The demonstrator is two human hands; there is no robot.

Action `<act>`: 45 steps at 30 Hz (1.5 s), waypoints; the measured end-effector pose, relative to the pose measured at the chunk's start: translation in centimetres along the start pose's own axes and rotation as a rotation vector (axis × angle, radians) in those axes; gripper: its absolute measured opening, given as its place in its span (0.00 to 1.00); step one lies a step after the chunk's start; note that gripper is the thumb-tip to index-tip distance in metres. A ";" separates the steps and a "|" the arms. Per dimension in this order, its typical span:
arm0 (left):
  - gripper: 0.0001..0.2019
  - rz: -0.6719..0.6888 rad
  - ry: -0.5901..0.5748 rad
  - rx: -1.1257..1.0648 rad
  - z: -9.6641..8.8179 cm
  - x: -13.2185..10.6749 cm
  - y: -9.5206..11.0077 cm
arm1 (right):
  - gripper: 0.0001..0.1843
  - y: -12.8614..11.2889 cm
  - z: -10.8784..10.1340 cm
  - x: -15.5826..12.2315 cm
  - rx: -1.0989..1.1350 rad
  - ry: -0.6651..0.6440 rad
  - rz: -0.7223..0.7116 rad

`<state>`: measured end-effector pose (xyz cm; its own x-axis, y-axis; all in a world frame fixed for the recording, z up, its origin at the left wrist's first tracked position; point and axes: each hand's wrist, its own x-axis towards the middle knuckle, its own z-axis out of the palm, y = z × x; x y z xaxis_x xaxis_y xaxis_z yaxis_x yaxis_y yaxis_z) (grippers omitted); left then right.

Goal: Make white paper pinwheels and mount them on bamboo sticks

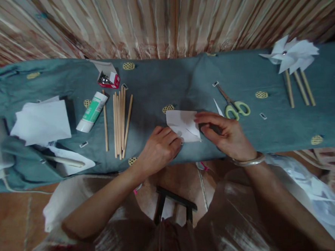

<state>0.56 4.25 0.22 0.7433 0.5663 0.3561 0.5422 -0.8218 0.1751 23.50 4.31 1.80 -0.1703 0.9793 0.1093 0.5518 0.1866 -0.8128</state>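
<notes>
While left hand [159,147] and right hand [226,134] pinch it, folded paper [183,124] runs left-right.

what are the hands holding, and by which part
A white paper piece on the cloth: the left hand grips its near left corner, the right hand pinches its right edge.

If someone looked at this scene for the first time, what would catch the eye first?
First, the two hands at the centre: the left hand and the right hand hold a folded white paper on the teal cloth. Next come the white pinwheels at the far right and the green-handled scissors just beyond the right hand. To the left lie a row of wooden sticks and a glue tube.
</notes>
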 end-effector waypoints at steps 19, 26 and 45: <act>0.07 -0.068 0.055 -0.147 0.2 -1.3 0.0 | 0.03 -0.6 1.1 -0.7 -0.021 -0.179 -0.064; 0.11 -0.028 0.075 -0.205 0.6 -1.3 0.6 | 0.04 -0.4 2.4 -0.8 -0.156 -0.036 -0.073; 0.09 -0.038 0.082 -0.281 1.1 -1.1 0.3 | 0.04 -0.8 2.9 -1.1 -0.253 0.040 -0.056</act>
<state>0.36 3.47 -1.12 0.6842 0.5995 0.4154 0.4310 -0.7918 0.4327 20.82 2.89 0.69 -0.1767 0.9682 0.1771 0.7297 0.2496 -0.6366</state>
